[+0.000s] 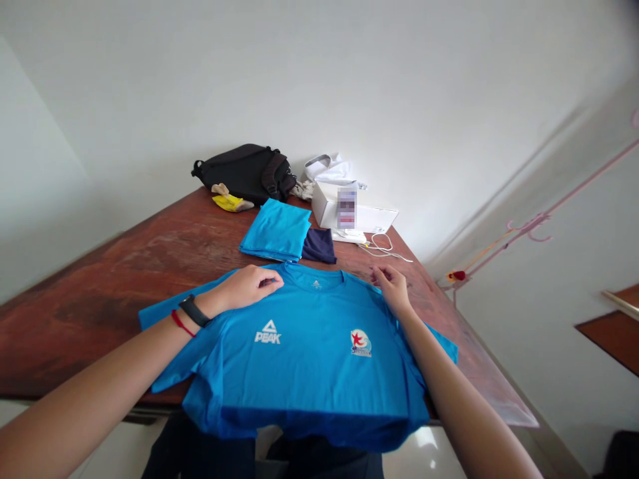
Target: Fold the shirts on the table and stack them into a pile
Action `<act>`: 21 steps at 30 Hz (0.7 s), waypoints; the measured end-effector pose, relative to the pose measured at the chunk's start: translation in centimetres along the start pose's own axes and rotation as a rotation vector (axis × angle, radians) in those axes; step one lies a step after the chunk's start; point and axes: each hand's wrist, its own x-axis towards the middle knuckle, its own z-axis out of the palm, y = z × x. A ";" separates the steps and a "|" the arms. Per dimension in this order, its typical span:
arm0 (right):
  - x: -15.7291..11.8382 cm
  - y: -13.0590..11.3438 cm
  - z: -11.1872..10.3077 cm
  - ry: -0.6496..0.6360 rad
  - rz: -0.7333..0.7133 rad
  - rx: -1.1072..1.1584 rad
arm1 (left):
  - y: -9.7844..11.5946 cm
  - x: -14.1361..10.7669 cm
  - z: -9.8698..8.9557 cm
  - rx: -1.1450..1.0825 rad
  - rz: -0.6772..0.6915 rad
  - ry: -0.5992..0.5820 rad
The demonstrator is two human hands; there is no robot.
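A blue short-sleeved T-shirt [309, 359] lies front up before me, its collar away from me and its lower part hanging over the table's near edge. White PEAK lettering [268, 332] and a round badge with a red star [360, 342] mark its chest. My left hand [254, 285] is over the shoulder left of the collar, fingers curled in. At the right shoulder's edge is my right hand [392, 287], its fingers bent and drawn together. Whether either hand has cloth between its fingers cannot be made out.
Beyond the collar lie a folded blue cloth [277, 229] and a dark navy cloth [319, 245] on the wooden table [124, 266]. Farther back are a black bag [239, 173], a yellow item [229, 201], a white box [377, 218] and a white cable [382, 247].
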 end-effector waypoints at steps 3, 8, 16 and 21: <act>0.0 -0.1 -0.1 -0.010 -0.030 -0.010 | 0.0 0.0 0.1 0.019 -0.036 -0.030; -0.2 -0.4 0.0 -0.047 -0.015 0.002 | 0.0 0.0 0.0 0.006 -0.061 -0.037; -0.3 -0.8 0.1 -0.089 -0.017 -0.033 | -0.3 0.1 0.1 0.014 -0.078 -0.059; -0.4 -0.6 0.2 -0.129 -0.010 -0.050 | -0.2 0.1 0.0 0.015 -0.087 -0.065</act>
